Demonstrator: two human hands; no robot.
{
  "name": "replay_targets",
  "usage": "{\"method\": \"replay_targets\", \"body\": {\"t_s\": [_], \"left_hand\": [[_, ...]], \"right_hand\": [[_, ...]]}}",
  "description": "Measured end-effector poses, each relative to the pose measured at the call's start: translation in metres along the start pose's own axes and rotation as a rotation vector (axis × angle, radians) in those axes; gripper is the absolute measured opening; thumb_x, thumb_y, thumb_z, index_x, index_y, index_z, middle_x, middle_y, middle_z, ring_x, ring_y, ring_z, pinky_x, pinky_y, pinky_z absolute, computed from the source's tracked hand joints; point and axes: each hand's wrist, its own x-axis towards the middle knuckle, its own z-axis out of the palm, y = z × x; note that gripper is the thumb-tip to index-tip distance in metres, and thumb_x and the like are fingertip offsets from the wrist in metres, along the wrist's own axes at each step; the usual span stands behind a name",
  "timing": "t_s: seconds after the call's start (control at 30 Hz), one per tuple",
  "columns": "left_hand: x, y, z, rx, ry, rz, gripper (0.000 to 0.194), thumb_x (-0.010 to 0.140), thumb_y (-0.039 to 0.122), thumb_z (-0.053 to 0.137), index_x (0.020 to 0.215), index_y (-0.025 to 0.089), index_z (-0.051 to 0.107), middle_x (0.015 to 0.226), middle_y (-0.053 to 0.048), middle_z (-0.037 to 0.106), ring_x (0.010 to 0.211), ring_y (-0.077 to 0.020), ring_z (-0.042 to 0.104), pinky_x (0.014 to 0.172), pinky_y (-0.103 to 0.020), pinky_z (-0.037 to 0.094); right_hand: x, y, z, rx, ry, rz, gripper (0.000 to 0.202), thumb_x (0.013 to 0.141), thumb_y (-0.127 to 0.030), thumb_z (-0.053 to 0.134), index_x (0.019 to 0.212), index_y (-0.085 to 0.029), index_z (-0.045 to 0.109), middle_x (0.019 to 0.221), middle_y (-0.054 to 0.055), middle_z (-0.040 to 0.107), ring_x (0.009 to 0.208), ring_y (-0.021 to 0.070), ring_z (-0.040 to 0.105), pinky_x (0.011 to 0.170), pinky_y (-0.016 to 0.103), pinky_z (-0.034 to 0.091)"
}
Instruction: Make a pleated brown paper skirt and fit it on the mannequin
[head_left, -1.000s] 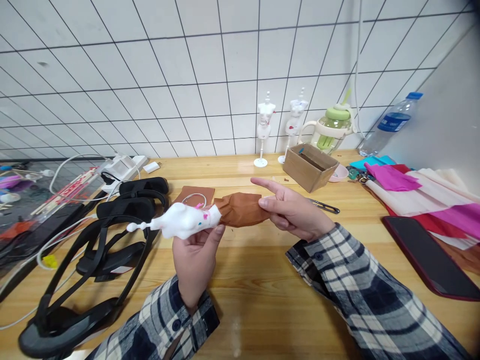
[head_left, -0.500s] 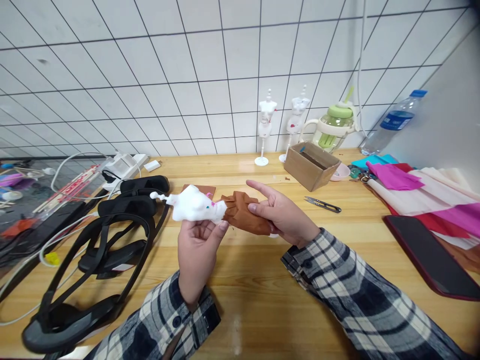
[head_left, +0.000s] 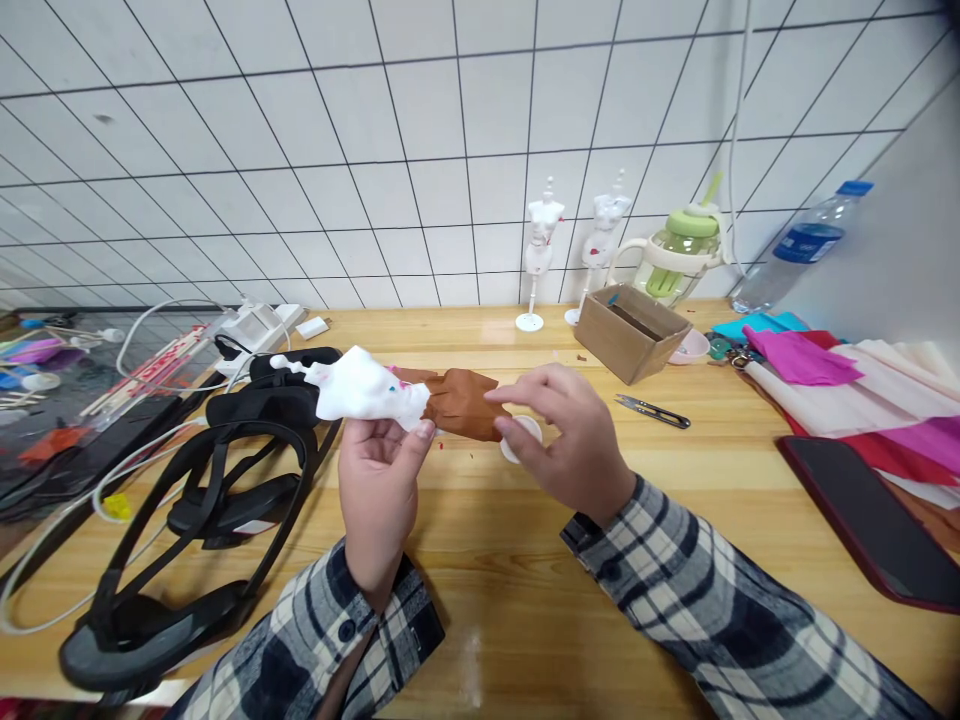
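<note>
A small white dress form (head_left: 364,388) lies sideways above the table, its knobbed neck pointing left. Pleated brown cloth (head_left: 463,402) wraps its lower part, and its round white base (head_left: 521,439) shows at the right end. My left hand (head_left: 381,480) grips the form near the waist from below, thumb in front. At the cloth's right end is my right hand (head_left: 574,435), thumb and forefinger apart, fingertips at or very near the cloth's edge.
A black head-strap device (head_left: 195,520) and cables lie left. Two white dress forms (head_left: 540,250), a cardboard box (head_left: 630,335) and a green-lidded jug (head_left: 682,245) stand at the back. Thread snips (head_left: 652,411), a phone (head_left: 862,520), coloured cloths (head_left: 892,385) and a bottle (head_left: 806,245) are right.
My right hand has loosened its hold on the brown cloth, and its thumb and forefinger have parted. The white base now shows more. The form has shifted slightly left and up.
</note>
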Motion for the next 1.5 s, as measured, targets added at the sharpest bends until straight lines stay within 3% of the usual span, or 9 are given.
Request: {"method": "replay_targets", "body": {"t_s": [0.1,0.2,0.27,0.37,0.57,0.73,1.0,1.17,1.5], "left_hand": [[0.000,0.002,0.002,-0.019,0.045,0.012,0.046,0.075,0.022,0.076,0.117,0.023,0.059,0.118,-0.007,0.066,0.110,-0.0193,0.063,0.099,-0.032,0.048],[0.002,0.007,0.004,-0.064,0.150,0.053,0.043,0.079,0.021,0.071,0.120,0.027,0.057,0.128,-0.006,0.061,0.119,-0.0194,0.057,0.103,-0.034,0.045],[0.002,0.009,0.005,-0.073,0.196,0.089,0.046,0.080,0.021,0.070,0.123,0.030,0.055,0.133,-0.004,0.058,0.124,-0.0196,0.053,0.105,-0.034,0.043],[-0.002,0.010,0.006,-0.031,0.202,0.121,0.051,0.079,0.023,0.072,0.126,0.031,0.053,0.136,-0.004,0.055,0.129,-0.0209,0.049,0.108,-0.035,0.041],[-0.007,0.004,0.006,0.031,0.157,0.116,0.048,0.076,0.025,0.074,0.120,0.025,0.056,0.129,-0.006,0.059,0.126,-0.0228,0.052,0.110,-0.039,0.039],[-0.009,-0.004,0.005,0.001,0.083,-0.006,0.038,0.080,0.023,0.068,0.117,0.023,0.058,0.125,-0.007,0.063,0.120,-0.0222,0.057,0.109,-0.040,0.039],[-0.010,-0.005,0.013,-0.050,0.106,-0.121,0.035,0.080,0.023,0.066,0.115,0.023,0.059,0.116,-0.006,0.067,0.114,-0.0199,0.060,0.106,-0.038,0.042],[-0.013,-0.008,0.011,-0.036,0.141,-0.110,0.038,0.079,0.023,0.069,0.115,0.022,0.059,0.120,-0.007,0.065,0.112,-0.0195,0.061,0.104,-0.036,0.042],[-0.018,-0.012,0.012,0.047,0.103,-0.084,0.038,0.077,0.028,0.072,0.112,0.018,0.062,0.113,-0.008,0.068,0.108,-0.0200,0.063,0.101,-0.033,0.045]], "right_hand": [[-0.010,-0.007,0.012,0.099,0.051,0.036,0.016,0.083,-0.030,0.061,0.096,-0.024,0.067,0.095,0.005,0.063,0.086,0.0191,0.056,0.080,0.037,0.045],[-0.018,-0.011,0.026,0.475,0.173,0.511,0.022,0.085,-0.031,0.056,0.105,-0.023,0.056,0.101,0.004,0.060,0.062,0.0104,0.051,0.056,0.027,0.045],[-0.021,-0.013,0.035,0.793,0.059,0.766,0.038,0.081,-0.029,0.059,0.118,-0.025,0.048,0.121,0.006,0.055,0.054,0.0063,0.049,0.043,0.022,0.040],[-0.023,-0.015,0.043,1.118,-0.104,0.902,0.061,0.075,-0.025,0.066,0.130,-0.029,0.041,0.144,0.009,0.040,0.061,0.0066,0.058,0.039,0.019,0.042],[-0.020,-0.009,0.038,1.409,-0.130,1.093,0.070,0.074,-0.028,0.073,0.133,-0.032,0.035,0.112,0.003,0.064,0.057,0.0072,0.060,0.039,0.016,0.048],[-0.020,-0.004,0.042,1.489,-0.145,1.068,0.037,0.073,-0.031,0.075,0.102,-0.022,0.055,0.092,-0.003,0.061,0.054,0.0040,0.054,0.038,0.013,0.048],[-0.025,-0.010,0.049,1.250,0.110,1.182,0.038,0.065,-0.026,0.078,0.092,-0.023,0.051,0.064,-0.011,0.043,0.044,0.0029,0.037,0.041,0.019,0.052],[-0.026,-0.008,0.049,1.347,-0.049,1.124,0.040,0.068,-0.029,0.077,0.103,-0.022,0.058,0.079,-0.007,0.057,0.046,0.0017,0.043,0.045,0.019,0.053],[-0.029,-0.002,0.054,1.401,-0.034,1.127,0.031,0.066,-0.036,0.081,0.082,-0.020,0.059,0.070,-0.008,0.057,0.045,0.0020,0.042,0.042,0.016,0.049]]}}
